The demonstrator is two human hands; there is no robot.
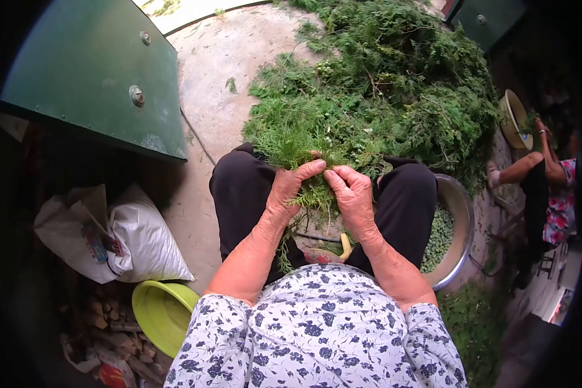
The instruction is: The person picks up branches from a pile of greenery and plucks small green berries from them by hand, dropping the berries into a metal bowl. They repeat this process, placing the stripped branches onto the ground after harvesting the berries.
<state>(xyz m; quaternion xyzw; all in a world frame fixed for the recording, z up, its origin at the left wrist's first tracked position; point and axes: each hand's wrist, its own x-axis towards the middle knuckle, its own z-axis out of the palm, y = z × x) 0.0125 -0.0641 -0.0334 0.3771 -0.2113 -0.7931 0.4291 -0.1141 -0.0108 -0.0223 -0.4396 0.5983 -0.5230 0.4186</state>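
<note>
Spreads over the concrete floor [207, 64] as a broad heap of evergreen branches [381, 97], reaching from just beyond the knees. Looks feathery and tangled, with flat fans of fine foliage, brighter green at the near edge and darker in the folds, and with thin brown twigs running through. Rises at upper left as a dark green metal box [97, 71], fitted with round metal knobs. Appears at far right as part of another person [556, 174], reaching with a hand toward a pale yellow basin [514, 119]. Slumps below the metal box as a creased white sack [152, 236]. Sits just beside the left knee as a wide metal basin [465, 220]. Tilts below the sack as a yellow-green basin [165, 313], near split firewood [119, 330].

Hangs between the knees, in front of the heap, as a leafy sprig [288, 145], with splayed, fresh green tips fanning up and outward. Is clamped between thumb and fingers of the right hand [294, 184]. Is pinched too by the left hand [354, 194], with thumb and forefinger together and nearly meeting the right thumb; cannot tell which part lies under the fingertips. Comes down last to small, round, pale green cones [438, 239], piled in the metal basin.
</note>
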